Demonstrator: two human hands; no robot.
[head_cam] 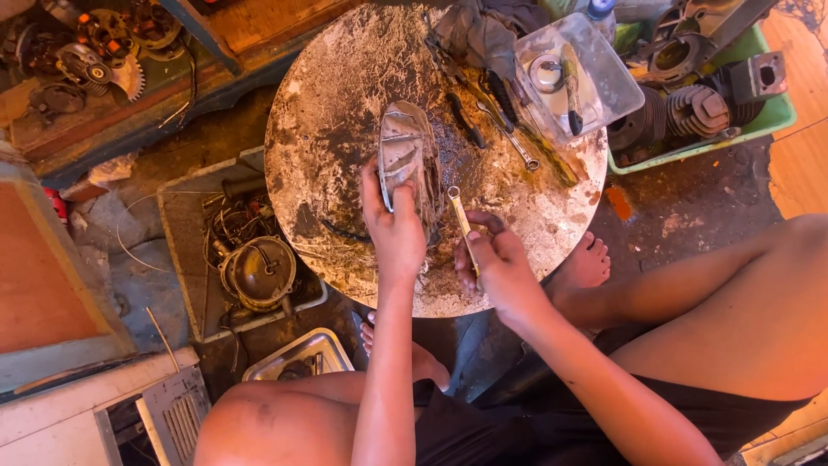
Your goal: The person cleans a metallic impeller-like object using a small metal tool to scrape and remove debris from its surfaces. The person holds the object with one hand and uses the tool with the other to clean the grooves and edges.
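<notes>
A grey metal cover (pixel 407 164) is gripped at its near end by the left hand (pixel 395 229), fingers closed around its edge, and is held on edge against the round table (pixel 345 112). A small spanner (pixel 461 217) is held by the right hand (pixel 496 263), pinched between fingers and thumb, its ring end lying just right of the cover. Beyond the right hand, more spanners (pixel 509 138) lie loose on the table, next to a clear tub (pixel 604 86) with a brush (pixel 572 86) inside. Further right, a green tray (pixel 768 116) is filled with engine cylinders (pixel 699 108). Left of the left hand, a box (pixel 185 259) of wires and a round casing (pixel 259 272) rests on the floor.
</notes>
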